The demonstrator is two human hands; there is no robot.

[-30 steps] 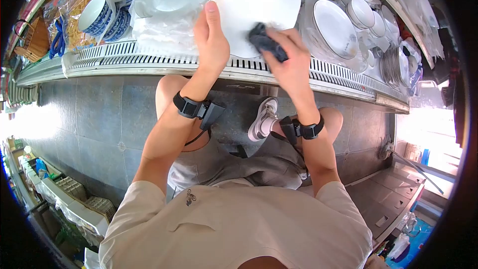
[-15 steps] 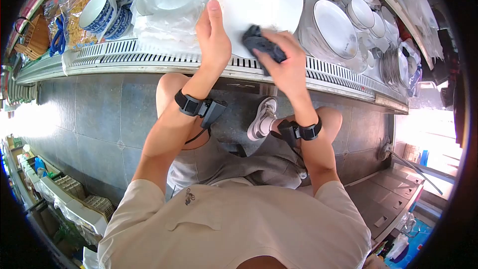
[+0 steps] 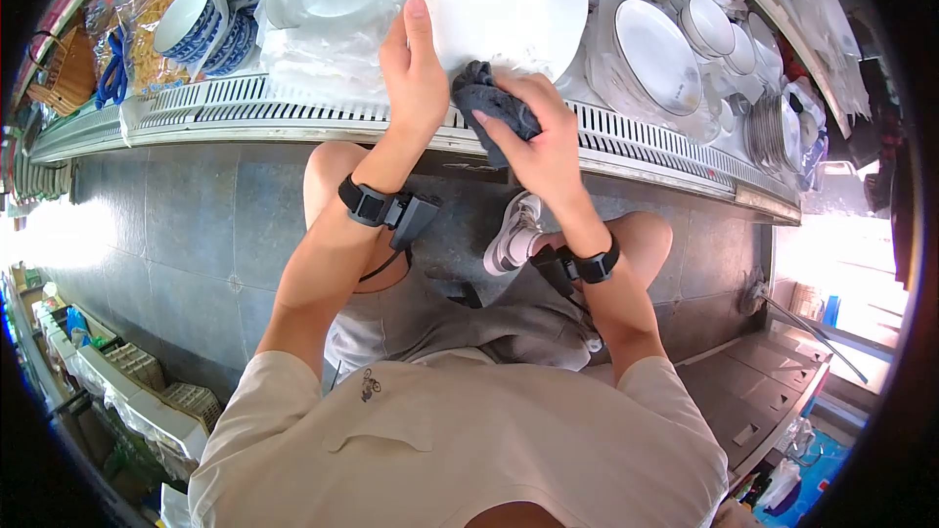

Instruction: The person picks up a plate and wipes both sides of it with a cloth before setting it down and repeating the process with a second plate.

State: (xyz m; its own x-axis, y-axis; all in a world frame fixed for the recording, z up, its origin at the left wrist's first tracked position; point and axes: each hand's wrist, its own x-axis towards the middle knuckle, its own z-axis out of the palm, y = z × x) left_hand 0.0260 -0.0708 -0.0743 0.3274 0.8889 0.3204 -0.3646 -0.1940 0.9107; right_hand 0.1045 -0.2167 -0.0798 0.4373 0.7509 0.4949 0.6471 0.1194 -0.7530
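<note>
A large white plate is tilted up over the shelf's front edge, with a few dark smudges low on its face. At its left rim is my left hand, thumb raised along the edge and the other fingers mostly hidden behind. My right hand grips a bunched dark grey cloth against the plate's lower edge. Part of the cloth hangs below the hand, in front of the slotted shelf edge.
Plastic-wrapped dishes lie left of the plate, beyond them blue-patterned bowls. More white plates and bowls stand at right. A slotted shelf edge runs across in front of my knees. Crates stand lower left.
My right hand and the cloth have moved left and down across the plate's lower part. The plate and my left hand have shifted slightly left.
</note>
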